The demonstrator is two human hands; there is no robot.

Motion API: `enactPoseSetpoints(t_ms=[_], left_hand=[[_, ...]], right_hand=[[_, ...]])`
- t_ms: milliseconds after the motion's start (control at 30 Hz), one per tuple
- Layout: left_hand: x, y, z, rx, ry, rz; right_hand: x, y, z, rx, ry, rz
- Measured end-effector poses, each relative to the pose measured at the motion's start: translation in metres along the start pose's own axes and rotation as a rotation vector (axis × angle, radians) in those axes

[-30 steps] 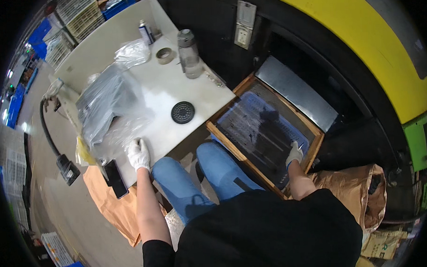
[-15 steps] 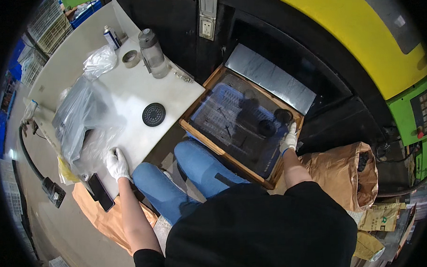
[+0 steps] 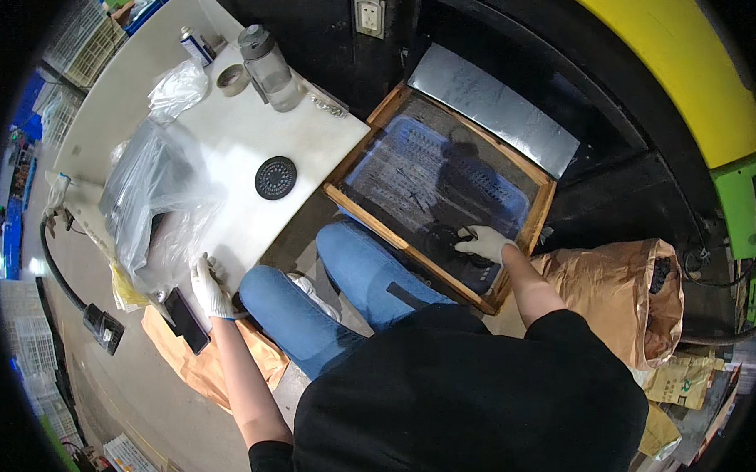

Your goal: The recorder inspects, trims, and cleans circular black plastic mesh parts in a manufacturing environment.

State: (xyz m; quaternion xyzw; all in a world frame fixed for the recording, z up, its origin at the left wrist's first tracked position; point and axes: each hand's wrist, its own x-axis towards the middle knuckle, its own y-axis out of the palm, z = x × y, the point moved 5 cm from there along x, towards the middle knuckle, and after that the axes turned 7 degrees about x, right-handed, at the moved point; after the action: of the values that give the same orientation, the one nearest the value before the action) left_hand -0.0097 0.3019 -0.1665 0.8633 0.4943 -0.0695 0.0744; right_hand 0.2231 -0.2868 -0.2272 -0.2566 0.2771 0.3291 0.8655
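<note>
My right hand (image 3: 483, 243), in a white glove, reaches over a wood-framed tray (image 3: 367, 221) with a dark mesh-like surface. Its fingers are closed on a dark round piece (image 3: 456, 239), apparently a black disc, partly lost against the dark surface. At the near edge of the white table (image 3: 253, 232), my gloved left hand (image 3: 210, 290) has its fingers stretched out and holds nothing I can see. A black perforated disc (image 3: 276, 178) lies flat on that table. Beside my left hand is a dark phone (image 3: 185, 322) at the table's edge.
Clear plastic bags (image 3: 156, 198), a tape roll (image 3: 233, 80), a water bottle (image 3: 271, 72) and a spray can (image 3: 195, 46) stand or lie on the table. A silvery sheet (image 3: 494, 107) slopes behind the tray. A brown paper sack (image 3: 609, 299) stands at my right.
My right hand has moved from the tray's right side inward and nearer to me, with a dark round piece at its fingers. My left hand has straightened its fingers. The view has shifted slightly.
</note>
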Motion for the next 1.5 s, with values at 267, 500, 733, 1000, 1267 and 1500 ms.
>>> enactPoseSetpoints(t_ms=[267,500,733,1000,1267,1500], left_hand=[[-0.088,0.077,-0.073,0.259,0.129,0.11],[-0.138,0.18,-0.062,0.097,-0.228,0.596],[-0.181,0.244,-0.048,-0.453,-0.561,0.96],[-0.151,0.218,-0.073,0.272,0.032,0.615],[-0.147,0.193,-0.084,-0.245,-0.08,0.412],[-0.168,0.203,-0.098,-0.389,-0.153,0.505]], right_hand=[[0.008,-0.027,0.032,0.16,-0.014,-0.582],[-0.012,-0.011,0.156,0.878,-0.369,-0.271],[-0.051,0.07,0.251,1.269,-0.514,0.545],[-0.048,0.084,0.249,0.77,-0.487,0.133],[-0.076,0.053,0.298,-0.477,-0.671,-0.486],[-0.088,0.107,0.305,-0.351,-0.761,0.017]])
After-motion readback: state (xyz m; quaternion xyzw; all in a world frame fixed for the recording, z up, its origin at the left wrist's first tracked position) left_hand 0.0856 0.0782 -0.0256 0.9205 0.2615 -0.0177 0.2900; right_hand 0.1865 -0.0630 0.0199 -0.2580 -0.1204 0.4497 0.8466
